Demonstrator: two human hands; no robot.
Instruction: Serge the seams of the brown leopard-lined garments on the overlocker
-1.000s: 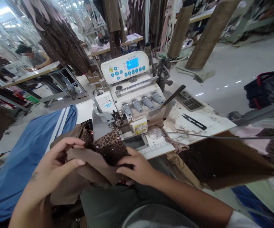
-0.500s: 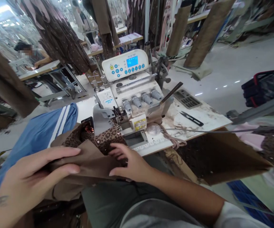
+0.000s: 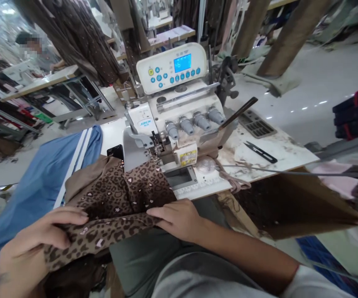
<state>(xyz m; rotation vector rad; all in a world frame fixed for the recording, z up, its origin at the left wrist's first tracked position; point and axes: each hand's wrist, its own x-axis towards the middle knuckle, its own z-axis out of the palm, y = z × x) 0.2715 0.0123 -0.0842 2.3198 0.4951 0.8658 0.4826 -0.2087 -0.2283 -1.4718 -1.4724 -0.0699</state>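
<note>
Brown leopard-print fabric (image 3: 104, 200) with small pale marks spreads across the front of an overlock sewing machine (image 3: 179, 111). Its upper right part reaches the machine's needle area. My left hand (image 3: 44, 238) grips the fabric's near left edge between thumb and fingers. At the near right edge, my right hand (image 3: 179, 217) pinches the cloth, its lower fingers partly hidden. A plain brown piece of the cloth (image 3: 84, 178) shows at the upper left. Just beyond it lies a black phone (image 3: 115, 153), partly covered.
Blue cloth with white stripes (image 3: 54, 165) hangs over the table's left side. Thread snips (image 3: 260, 152) lie on the tabletop at right. A cardboard box (image 3: 303, 207) stands below it. A person (image 3: 39, 49) sits at another table in the back left.
The fabric has been turned and spread, so leopard print now faces up where plain brown showed. My right hand has closed on its edge; my left hand has moved down and left.
</note>
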